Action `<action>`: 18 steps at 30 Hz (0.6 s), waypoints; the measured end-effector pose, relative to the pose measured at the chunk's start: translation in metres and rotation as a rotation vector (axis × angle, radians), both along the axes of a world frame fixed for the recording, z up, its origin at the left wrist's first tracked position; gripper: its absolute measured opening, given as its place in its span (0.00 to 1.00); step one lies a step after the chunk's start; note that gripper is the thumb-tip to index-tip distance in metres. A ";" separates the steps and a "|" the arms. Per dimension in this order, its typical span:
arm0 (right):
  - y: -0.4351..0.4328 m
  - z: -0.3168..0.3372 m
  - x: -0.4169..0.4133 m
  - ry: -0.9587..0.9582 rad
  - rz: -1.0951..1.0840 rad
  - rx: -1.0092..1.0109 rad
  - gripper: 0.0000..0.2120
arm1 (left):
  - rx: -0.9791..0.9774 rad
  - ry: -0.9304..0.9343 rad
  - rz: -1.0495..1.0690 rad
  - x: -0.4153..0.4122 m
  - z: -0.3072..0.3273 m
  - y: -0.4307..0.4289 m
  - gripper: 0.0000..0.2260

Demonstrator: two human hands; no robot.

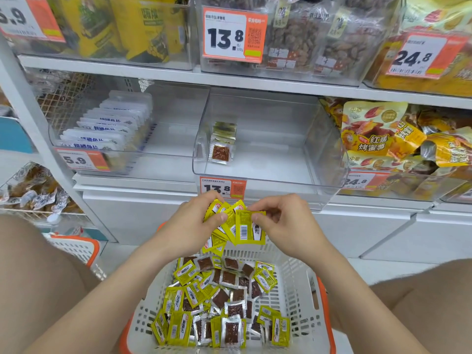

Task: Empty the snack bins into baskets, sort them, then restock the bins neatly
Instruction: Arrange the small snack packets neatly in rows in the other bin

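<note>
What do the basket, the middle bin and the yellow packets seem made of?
Basket: matt white moulded plastic, slotted walls, orange rim. Middle bin: clear rigid plastic, perhaps acrylic; see-through walls, glinting edges. Yellow packets: thin glossy printed film with crimped edges, possibly foil-lined.

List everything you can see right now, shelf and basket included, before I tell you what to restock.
basket: one, white with orange rim, under the hands
loose packets: many, yellow and brown-windowed, piled in the basket
held packets: a small bunch, yellow, above the basket
middle bin: one, clear, centre, nearly bare
packet row: one short row, silver and brown, left side of the middle bin
white packets: one row, in the left bin
sweet-potato bags: several, yellow-orange, in the right bin
upper bins: three, clear, full, along the top
price tags: six, orange and white, bin fronts
second basket: one, white and orange, lower left
left hand: grips the held packets
right hand: pinches the front held packet
</note>
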State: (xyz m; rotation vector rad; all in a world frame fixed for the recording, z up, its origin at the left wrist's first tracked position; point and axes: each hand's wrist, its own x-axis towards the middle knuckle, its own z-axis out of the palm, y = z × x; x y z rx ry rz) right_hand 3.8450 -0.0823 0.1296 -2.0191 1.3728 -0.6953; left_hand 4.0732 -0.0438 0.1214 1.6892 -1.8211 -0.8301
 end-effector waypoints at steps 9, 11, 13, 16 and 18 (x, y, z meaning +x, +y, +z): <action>0.007 -0.007 0.010 0.013 0.175 -0.041 0.18 | 0.077 0.237 -0.115 0.002 0.009 0.002 0.05; 0.003 -0.004 0.007 -0.023 0.061 -0.037 0.11 | 0.114 0.343 -0.045 0.001 0.009 0.002 0.07; 0.000 -0.004 0.001 -0.174 -0.117 0.031 0.07 | 0.117 0.421 0.074 0.000 0.006 0.001 0.05; -0.001 -0.004 0.002 -0.635 -0.290 0.370 0.05 | 0.088 0.508 0.227 -0.008 0.004 0.002 0.01; 0.004 -0.003 0.011 -0.930 -0.302 0.598 0.10 | 0.066 0.535 0.275 -0.016 0.004 0.004 0.02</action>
